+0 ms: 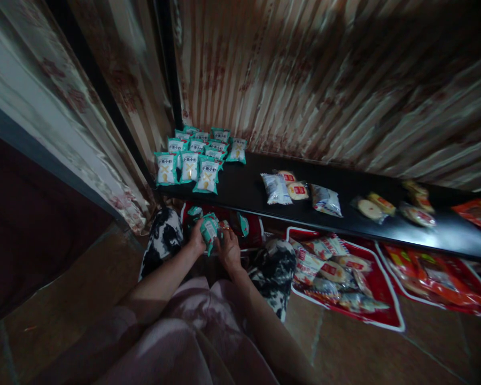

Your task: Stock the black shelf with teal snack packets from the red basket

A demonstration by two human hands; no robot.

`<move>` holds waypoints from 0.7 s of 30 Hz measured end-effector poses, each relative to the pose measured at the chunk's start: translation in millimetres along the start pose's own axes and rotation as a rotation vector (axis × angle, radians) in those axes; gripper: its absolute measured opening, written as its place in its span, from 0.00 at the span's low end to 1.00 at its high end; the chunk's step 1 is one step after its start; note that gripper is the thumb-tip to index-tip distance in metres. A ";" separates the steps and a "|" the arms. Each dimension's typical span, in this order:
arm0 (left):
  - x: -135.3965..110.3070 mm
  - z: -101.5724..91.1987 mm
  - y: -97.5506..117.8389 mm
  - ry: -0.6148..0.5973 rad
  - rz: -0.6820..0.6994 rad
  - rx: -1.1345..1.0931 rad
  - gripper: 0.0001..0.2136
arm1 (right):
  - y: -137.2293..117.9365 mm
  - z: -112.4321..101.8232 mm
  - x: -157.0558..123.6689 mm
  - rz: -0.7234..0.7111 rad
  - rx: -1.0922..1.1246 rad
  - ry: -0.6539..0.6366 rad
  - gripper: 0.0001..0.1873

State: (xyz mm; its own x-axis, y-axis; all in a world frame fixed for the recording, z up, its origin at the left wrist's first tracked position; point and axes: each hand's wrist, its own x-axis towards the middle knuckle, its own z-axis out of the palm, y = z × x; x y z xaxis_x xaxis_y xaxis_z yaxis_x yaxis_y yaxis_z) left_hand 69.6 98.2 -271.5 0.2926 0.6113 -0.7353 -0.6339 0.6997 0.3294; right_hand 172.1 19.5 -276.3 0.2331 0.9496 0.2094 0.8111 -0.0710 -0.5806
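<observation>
My left hand (198, 239) is closed around a teal snack bag (209, 230), held above a red basket (257, 229) between my knees. Close by on the bag's right side is my right hand (229, 250), its fingers bent but partly apart; whether it touches the bag is hard to see. Another teal bag (243, 224) lies in the basket beyond my right hand, and one more (194, 212) shows at its left. On the black shelf (240, 184) above, several matching teal-and-white bags (190, 167) stand in rows at the left end.
Farther right on the shelf are a white-blue packet (277, 189), round wrapped biscuits (371, 209) and an orange packet (479, 214). Beneath it stand a red basket with a white rim (396, 315) full of packets and another basket of orange packets (444, 278). Striped curtains (240, 80) hang behind.
</observation>
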 end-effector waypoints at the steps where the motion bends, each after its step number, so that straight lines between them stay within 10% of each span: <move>1: 0.4 1.0 0.3 -0.008 -0.011 -0.010 0.16 | 0.2 0.3 0.7 -0.015 0.002 -0.005 0.16; 21: -16.6 19.1 8.6 0.100 -0.012 0.110 0.09 | -0.4 3.0 9.9 0.144 0.233 -0.174 0.27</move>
State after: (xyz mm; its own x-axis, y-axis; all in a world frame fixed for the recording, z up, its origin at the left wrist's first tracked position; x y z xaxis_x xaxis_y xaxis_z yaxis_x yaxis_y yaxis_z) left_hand 73.0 101.2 -245.1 0.2230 0.5665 -0.7933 -0.5472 0.7463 0.3790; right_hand 172.5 29.8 -276.4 0.2249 0.9743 -0.0146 0.6268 -0.1561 -0.7634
